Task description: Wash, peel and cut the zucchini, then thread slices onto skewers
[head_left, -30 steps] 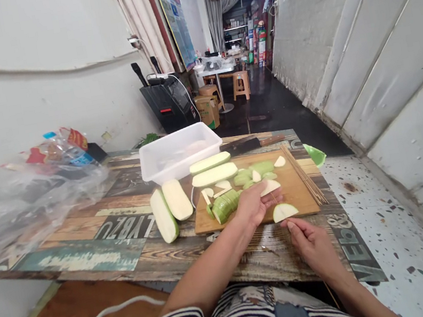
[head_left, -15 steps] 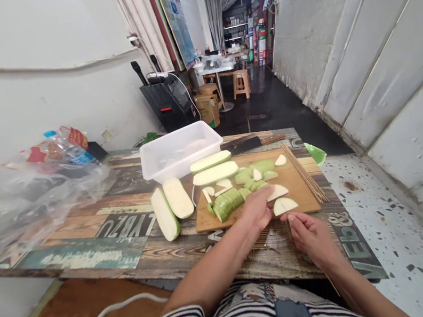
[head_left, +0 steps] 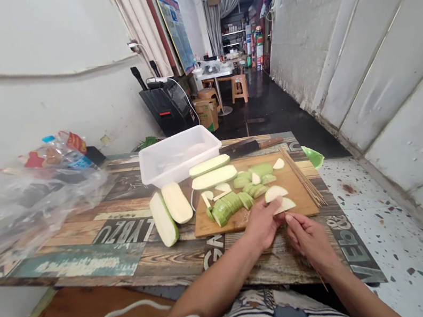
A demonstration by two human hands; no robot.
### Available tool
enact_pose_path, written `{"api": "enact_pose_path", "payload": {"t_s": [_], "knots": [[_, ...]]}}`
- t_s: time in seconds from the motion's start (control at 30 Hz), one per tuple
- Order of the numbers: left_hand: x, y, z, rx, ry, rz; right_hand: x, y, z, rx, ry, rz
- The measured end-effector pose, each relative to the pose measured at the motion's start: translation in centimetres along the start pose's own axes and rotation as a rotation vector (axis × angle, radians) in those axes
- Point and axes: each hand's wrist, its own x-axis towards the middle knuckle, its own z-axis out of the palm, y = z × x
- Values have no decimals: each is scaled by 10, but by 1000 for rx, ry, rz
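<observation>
My left hand (head_left: pixel 262 223) pinches a pale green gourd slice (head_left: pixel 284 204) at the near edge of the wooden cutting board (head_left: pixel 303 197). Right beside it, my right hand (head_left: pixel 309 238) is closed on a thin bamboo skewer (head_left: pixel 322 283) whose tail sticks out below my wrist; its tip meets the slice. Another slice (head_left: pixel 274 192) lies just beyond on the board. A fanned row of cut slices (head_left: pixel 228 206) and loose pieces sit at the board's middle. Long gourd strips (head_left: pixel 214 177) lie at its far side.
Two gourd halves (head_left: pixel 170 211) rest on the patterned wooden table (head_left: pixel 99 242) left of the board. A white plastic tub (head_left: pixel 178 156) and a cleaver (head_left: pixel 252 145) stand behind. A bundle of skewers (head_left: pixel 303 181) lies along the board's right edge. Plastic bags (head_left: pixel 20 206) pile at left.
The slice in my left hand has come nearer the board's front edge. My right hand with the skewer has moved up to meet it, so both hands now touch.
</observation>
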Motion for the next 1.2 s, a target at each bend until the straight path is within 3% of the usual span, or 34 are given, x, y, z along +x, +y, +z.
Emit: {"api": "enact_pose_path", "payload": {"t_s": [0.17, 0.37, 0.57, 0.8, 0.87, 1.03, 1.2], "knots": [[-5, -6, -2, -58, 116, 58, -12, 4, -4, -129, -36, -41], [-6, -4, 0, -63, 105, 49, -19, 1, -6, -376, 96, -215], [-3, -3, 6, 14, 97, -17, -18, -2, -10, -427, 130, -233], [-4, -1, 10, 71, 115, -71, -16, -4, -14, -222, 72, -62], [-4, 0, 10, 82, 110, -79, -15, -6, -14, -223, 91, -77], [-1, 5, 12, 132, 12, -105, -16, -9, -13, -244, 132, -133], [-2, 8, 18, -72, -108, -102, -21, -8, -6, 81, 38, 31]]}}
